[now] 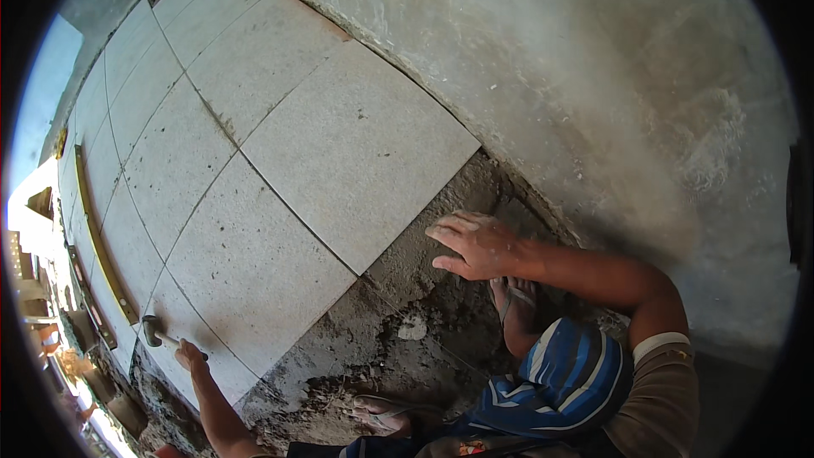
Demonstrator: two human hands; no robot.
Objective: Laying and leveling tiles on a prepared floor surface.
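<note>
Left hand (191,356) wrapped round a mallet (153,331), right hand (479,244) unclenched, thumb apart from the fingers.
A yellow bar (100,254) lies on the pale tiles (254,263); the mallet's dark head is just beside its lower end, contact with the tile unclear; rough grey mortar (331,339) borders the tiles, the right hand above it, near a bare wall (610,102).

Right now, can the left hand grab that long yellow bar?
Probably not straight away: the left hand is busy gripping a hammer. Otherwise the way looks free, with the yellow bar ending near the hammer's head.
</note>
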